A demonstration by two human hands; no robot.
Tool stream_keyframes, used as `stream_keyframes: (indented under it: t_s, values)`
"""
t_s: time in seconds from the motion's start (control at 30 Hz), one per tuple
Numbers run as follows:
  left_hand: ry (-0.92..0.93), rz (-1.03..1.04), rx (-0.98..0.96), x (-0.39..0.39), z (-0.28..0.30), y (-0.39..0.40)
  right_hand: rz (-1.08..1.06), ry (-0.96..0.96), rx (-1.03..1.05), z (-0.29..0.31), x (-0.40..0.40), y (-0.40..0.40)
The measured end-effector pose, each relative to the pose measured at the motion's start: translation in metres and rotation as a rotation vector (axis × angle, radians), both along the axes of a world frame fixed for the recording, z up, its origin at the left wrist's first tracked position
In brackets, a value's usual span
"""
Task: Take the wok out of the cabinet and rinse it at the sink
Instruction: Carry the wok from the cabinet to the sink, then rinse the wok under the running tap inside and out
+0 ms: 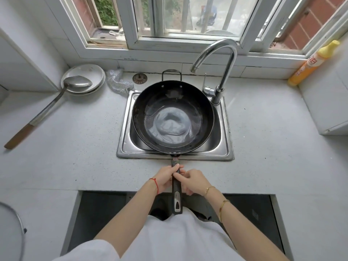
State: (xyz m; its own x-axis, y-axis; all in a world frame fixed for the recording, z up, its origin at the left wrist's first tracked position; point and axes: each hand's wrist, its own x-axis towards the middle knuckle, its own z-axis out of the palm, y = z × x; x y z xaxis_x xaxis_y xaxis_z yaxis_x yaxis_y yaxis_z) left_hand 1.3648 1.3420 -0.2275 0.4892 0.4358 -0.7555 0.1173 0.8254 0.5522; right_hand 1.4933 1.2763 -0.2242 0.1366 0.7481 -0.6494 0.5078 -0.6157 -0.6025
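A black wok (172, 115) sits over the small steel sink (227, 147), with a pool of water in its bottom. Its long black handle (176, 196) points back toward me over the counter edge. My left hand (166, 177) grips the handle from the left side. From the right, my right hand (194, 181) curls its fingers round the same handle. The chrome faucet (224, 72) arches at the back right of the sink, its spout above the wok's far right rim; no water is seen running.
A metal ladle (56, 98) with a wooden grip rests on stacked white plates (84, 72) at back left. A steel scourer (117, 81) and a drain strainer (140, 78) lie behind the sink. A yellow bottle (312, 63) stands at far right. An open cabinet (105, 213) is below.
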Motion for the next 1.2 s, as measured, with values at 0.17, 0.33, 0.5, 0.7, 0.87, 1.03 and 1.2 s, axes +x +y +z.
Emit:
stream_keyframes:
  t_s: [0.17,0.33,0.5,0.7,0.87,1.03,1.2]
  values:
    - [-0.031,0.075,-0.047,0.001,-0.002,-0.004,-0.11,0.019,0.155,0.024,0.043,0.02]
    - [-0.021,0.144,-0.067,0.007,0.0,-0.008,-0.421,-0.009,0.46,0.043,0.088,0.074]
    - [-0.02,0.201,-0.11,0.009,-0.004,-0.009,-0.471,-0.049,0.574,0.062,0.136,0.149]
    - [-0.028,0.197,-0.102,0.008,-0.013,-0.009,-0.374,-0.066,0.473,0.066,0.171,0.221]
    - [-0.031,0.212,-0.099,0.007,-0.017,-0.01,-0.361,-0.086,0.413,0.061,0.175,0.252]
    - [-0.02,0.19,-0.066,0.006,-0.018,-0.01,-0.387,-0.038,0.406,0.058,0.172,0.271]
    - [-0.001,0.181,-0.05,0.006,-0.017,-0.01,-0.407,0.007,0.41,0.058,0.167,0.28]
